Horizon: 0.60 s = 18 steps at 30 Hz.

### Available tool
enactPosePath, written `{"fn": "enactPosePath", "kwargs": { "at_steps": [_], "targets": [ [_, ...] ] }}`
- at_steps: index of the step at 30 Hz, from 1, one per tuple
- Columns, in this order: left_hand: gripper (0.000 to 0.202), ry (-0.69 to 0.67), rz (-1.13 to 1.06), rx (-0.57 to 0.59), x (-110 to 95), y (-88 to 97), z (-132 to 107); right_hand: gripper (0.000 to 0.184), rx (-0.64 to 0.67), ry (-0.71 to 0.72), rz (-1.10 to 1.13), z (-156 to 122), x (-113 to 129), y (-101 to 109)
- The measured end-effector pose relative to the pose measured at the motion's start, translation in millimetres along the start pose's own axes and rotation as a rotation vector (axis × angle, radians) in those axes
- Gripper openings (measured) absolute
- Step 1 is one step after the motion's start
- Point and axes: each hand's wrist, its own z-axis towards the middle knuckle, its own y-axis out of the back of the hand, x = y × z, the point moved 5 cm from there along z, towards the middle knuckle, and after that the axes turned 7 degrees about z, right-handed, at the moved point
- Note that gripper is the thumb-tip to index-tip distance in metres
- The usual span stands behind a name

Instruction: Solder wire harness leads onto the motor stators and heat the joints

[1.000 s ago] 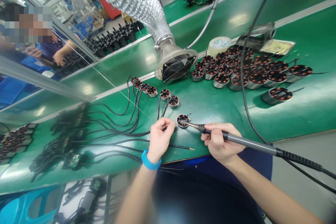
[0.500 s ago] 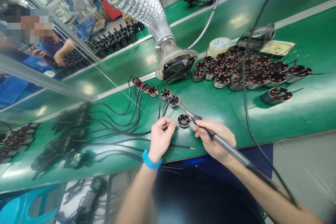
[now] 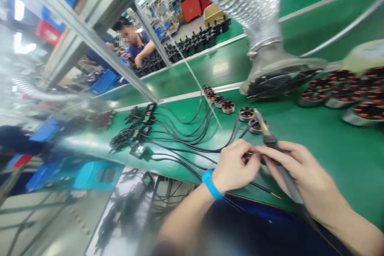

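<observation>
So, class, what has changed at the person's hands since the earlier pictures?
The right hand has brought the soldering iron across to the left hand, and both close around a blurred dark part. The other motor stators and black cables stay put.

The flexible duct (image 3: 261,4) is crinkled aluminium foil, bright and ribbed. The green tabletop (image 3: 330,160) has a smooth, glossy surface that throws back pale patches of light. The motor stators (image 3: 312,98) show shiny copper windings inside polished metal casings. The cables (image 3: 186,146) are smooth black plastic, the soldering iron (image 3: 288,180) has a matt grey handle, and the wristband (image 3: 212,184) looks like smooth blue silicone.
</observation>
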Motion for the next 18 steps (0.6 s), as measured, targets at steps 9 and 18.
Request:
{"fn": "enactPosePath", "kwargs": {
  "at_steps": [9, 18],
  "targets": [
    [0.021, 0.080, -0.093, 0.176, 2.8, -2.3, 1.7, 0.045, 0.064, 0.020, -0.169, 0.5, 18.5, -1.4],
    [0.030, 0.366, -0.407, 0.228, 15.4, -15.6, -0.2, 0.058, 0.023, 0.066, -0.207, -20.8, 16.1, 3.1]
  ]
}}
